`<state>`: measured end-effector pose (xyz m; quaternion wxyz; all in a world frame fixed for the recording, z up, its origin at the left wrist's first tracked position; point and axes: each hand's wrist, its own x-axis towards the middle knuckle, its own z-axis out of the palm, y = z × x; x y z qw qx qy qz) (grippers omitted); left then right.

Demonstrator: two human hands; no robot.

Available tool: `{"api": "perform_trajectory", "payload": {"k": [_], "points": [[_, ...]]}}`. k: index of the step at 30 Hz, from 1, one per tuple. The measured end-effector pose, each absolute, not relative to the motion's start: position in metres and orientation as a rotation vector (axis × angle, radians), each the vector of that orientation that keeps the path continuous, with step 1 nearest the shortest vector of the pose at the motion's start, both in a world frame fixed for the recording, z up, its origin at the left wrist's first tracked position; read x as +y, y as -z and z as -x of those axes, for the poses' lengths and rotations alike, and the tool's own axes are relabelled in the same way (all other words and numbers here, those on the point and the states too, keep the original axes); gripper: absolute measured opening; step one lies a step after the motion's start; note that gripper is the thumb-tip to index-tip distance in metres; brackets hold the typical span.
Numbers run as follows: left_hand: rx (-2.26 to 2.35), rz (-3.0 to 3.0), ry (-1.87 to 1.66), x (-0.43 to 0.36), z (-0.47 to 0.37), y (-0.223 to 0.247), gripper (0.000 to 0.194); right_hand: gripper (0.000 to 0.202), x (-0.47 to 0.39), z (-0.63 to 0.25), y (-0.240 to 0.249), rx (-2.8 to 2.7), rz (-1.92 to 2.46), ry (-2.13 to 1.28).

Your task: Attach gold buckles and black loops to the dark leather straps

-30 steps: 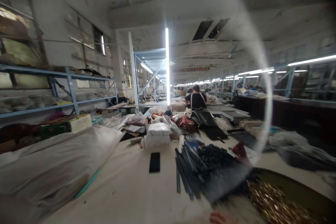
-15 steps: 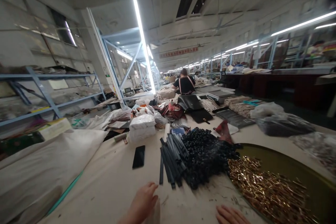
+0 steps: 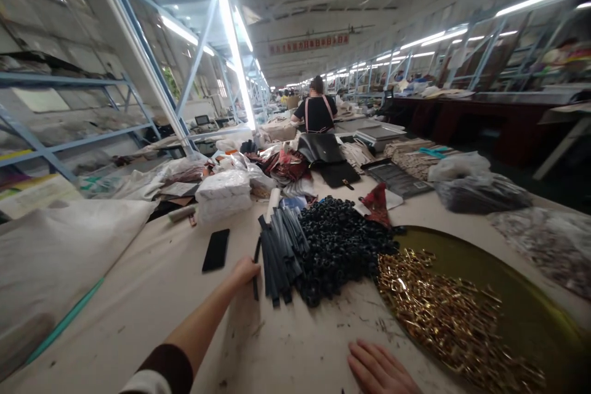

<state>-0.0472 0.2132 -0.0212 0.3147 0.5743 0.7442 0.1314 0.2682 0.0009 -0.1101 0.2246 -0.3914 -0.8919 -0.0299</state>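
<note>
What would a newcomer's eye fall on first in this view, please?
Probably the heap of shiny gold-coloured metal pieces in the round olive-gold tray at the lower right, and the mound of small black pieces just left of it. Next might come the bright tube light slanting down at the upper left, then the left hand at a dark strip.

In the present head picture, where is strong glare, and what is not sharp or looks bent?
Head view, now: glare around the near tube light; small highlights on the gold-coloured metal pieces; distant background soft; tray stretched toward the corner, probably lens distortion.
</note>
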Motion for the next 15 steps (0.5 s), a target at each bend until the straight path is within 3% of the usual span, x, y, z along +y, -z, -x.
{"api": "perform_trajectory", "payload": {"k": [9, 12, 15], "points": [[1.523, -1.192, -0.856, 0.088, 0.013, 0.006, 0.029, 0.041, -0.016, -0.257, 0.08, -2.268, 1.385, -0.347], [1.327, -0.954, -0.911, 0.041, -0.013, 0.01, 0.028, 0.032, -0.021, -0.239, 0.071, -1.955, 1.534, -0.504], [1.228, -0.666, -0.959, 0.012, -0.02, 0.012, 0.026, 0.042, -0.027, -0.203, 0.058, -1.597, 1.575, -0.773]]}}
